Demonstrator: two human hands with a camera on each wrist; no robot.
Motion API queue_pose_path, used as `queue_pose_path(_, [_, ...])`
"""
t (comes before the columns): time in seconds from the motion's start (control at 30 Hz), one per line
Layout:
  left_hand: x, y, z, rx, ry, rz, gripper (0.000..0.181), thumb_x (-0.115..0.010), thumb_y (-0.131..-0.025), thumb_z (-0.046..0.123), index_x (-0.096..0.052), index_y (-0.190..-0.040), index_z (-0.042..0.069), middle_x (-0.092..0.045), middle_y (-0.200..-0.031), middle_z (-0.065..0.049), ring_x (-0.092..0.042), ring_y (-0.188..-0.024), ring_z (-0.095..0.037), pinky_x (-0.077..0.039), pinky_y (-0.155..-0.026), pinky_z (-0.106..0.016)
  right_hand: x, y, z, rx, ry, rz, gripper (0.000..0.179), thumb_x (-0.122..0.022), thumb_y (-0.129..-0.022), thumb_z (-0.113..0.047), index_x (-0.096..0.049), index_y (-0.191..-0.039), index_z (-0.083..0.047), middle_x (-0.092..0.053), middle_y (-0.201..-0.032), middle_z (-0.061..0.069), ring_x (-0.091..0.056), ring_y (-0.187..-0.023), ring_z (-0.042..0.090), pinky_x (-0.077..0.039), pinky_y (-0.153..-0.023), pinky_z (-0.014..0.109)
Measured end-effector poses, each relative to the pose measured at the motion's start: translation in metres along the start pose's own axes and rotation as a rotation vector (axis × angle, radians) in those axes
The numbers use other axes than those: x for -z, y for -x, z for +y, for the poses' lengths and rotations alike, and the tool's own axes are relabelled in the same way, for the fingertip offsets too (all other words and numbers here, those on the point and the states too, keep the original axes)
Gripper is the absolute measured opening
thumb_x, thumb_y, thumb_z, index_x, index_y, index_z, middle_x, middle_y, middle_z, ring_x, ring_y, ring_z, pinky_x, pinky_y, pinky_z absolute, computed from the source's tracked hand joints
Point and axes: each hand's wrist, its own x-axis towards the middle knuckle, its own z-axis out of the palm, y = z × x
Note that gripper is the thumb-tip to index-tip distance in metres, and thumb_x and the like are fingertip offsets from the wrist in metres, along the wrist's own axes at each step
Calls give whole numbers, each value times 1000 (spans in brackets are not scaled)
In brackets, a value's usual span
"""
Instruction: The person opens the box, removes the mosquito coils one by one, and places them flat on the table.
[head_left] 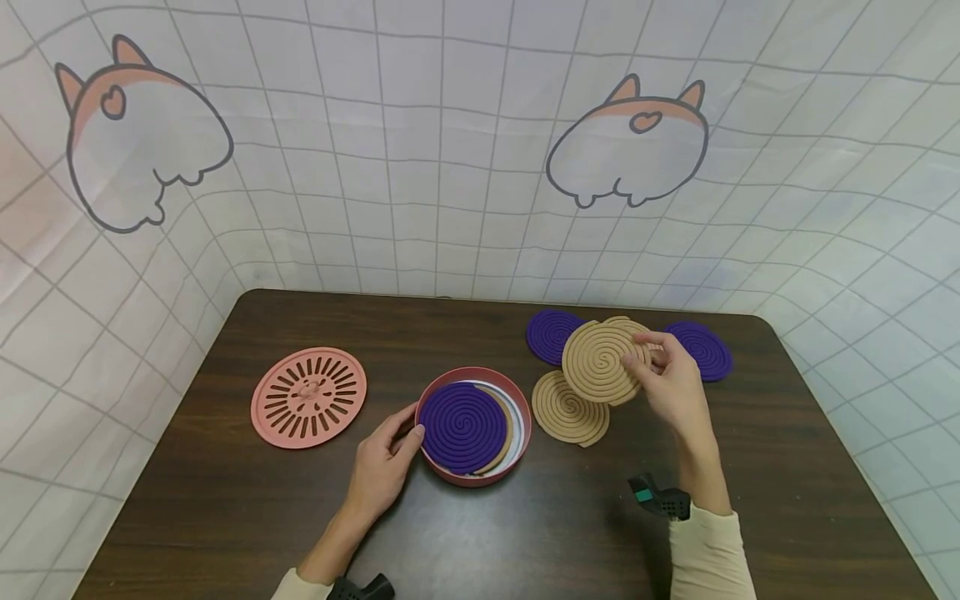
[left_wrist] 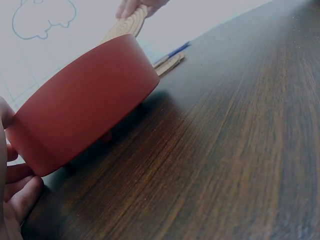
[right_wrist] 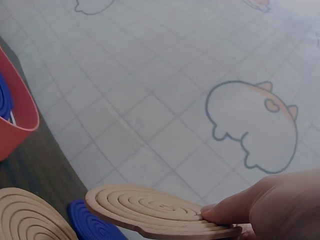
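My right hand (head_left: 675, 383) pinches a tan mosquito coil (head_left: 600, 362) by its right edge, thumb on top; the right wrist view shows the coil (right_wrist: 155, 207) nearly flat above the table. My left hand (head_left: 382, 467) grips the left side of a round red mosquito coil box (head_left: 468, 482), its fingers low on the wall (left_wrist: 85, 100) in the left wrist view. Inside the box a purple coil (head_left: 462, 427) lies over a tan one, of which just an edge shows. Below and behind the held coil are a tan coil (head_left: 566, 417) and another mostly hidden one.
One purple coil (head_left: 551, 333) lies left of the tan coils, another purple coil (head_left: 703, 350) beyond the right hand. A slotted pink lid (head_left: 307, 398) rests on the left of the dark wooden table (head_left: 480, 542). A white gridded sheet (head_left: 420, 208) rises behind the table.
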Motion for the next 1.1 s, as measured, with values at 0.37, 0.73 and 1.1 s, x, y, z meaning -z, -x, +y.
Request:
queue_pose_path(0.37, [-1,0,0,10,6,-3,39,-62,-100,31,-62,-138,19,-66,-133,-2,-64,-121,-13,-51,-96,-17,18,0,7,-52,3,6,59,-67,-96,-17,-43,-145,6,-68,-114,34,-65,-74,-11,-55,-64,13])
queue_pose_path(0.73, [-1,0,-1,16,-12,2,39,-63,-100,32,-62,-137,21,-67,-133,-1,-64,-120,-13,-52,-95,-18,29,1,16,-76,107,14,59,-67,-97,-21,-45,-144,8,-71,-105,28,-62,-70,-9,-50,-57,16])
queue_pose_path(1.1, [-1,0,0,23,-2,-1,40,-63,-99,32,-62,-137,21,-67,-133,-1,-64,-120,-13,-51,-95,-16,38,2,25,-120,172,-36,56,-64,-98,-19,-44,-143,8,-70,-108,31,-63,-69,-1,-51,-59,19])
